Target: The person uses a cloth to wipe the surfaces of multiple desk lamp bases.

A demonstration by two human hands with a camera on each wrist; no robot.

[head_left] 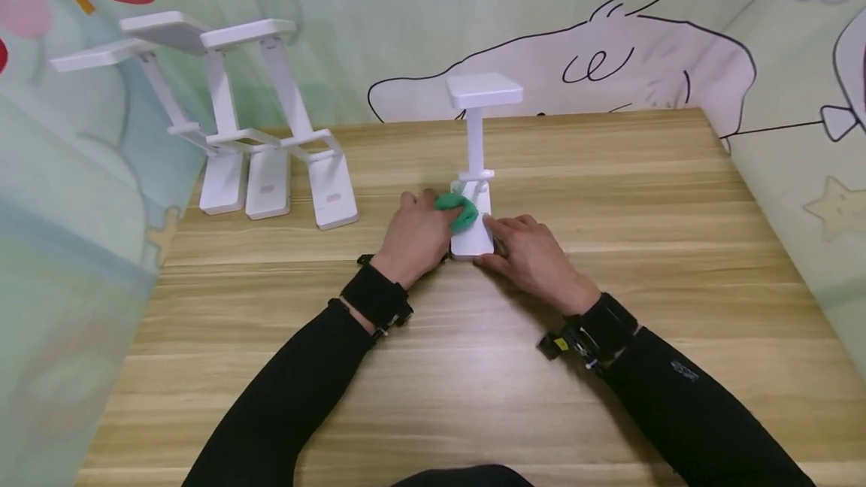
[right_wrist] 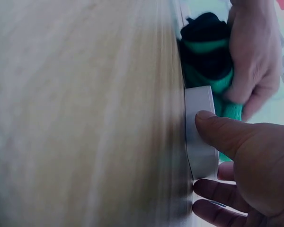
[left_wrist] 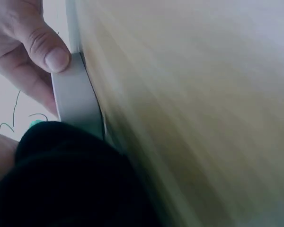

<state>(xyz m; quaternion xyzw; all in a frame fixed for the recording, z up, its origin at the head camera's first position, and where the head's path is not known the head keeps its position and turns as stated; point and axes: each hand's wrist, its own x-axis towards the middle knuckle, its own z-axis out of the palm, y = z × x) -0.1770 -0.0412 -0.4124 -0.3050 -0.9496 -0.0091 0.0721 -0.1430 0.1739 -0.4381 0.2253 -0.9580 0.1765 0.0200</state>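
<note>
A white folding stand [head_left: 476, 134] with a flat rectangular head stands upright near the middle of the table. My left hand [head_left: 417, 237] holds a bunched green cloth [head_left: 462, 221] against the top of its base, fingers reaching over the left side. From the right, my right hand [head_left: 537, 258] grips the front end of the base [head_left: 470, 248]. In the right wrist view the thumb lies on the base's front face [right_wrist: 201, 101], with the fingers along its side. The cloth [right_wrist: 235, 110] shows behind the base there, under the left hand.
Three similar white stands [head_left: 334, 190] are grouped at the back left of the wooden table [head_left: 433, 382]. A cartoon-printed curtain [head_left: 406, 13] hangs behind the table and down both sides.
</note>
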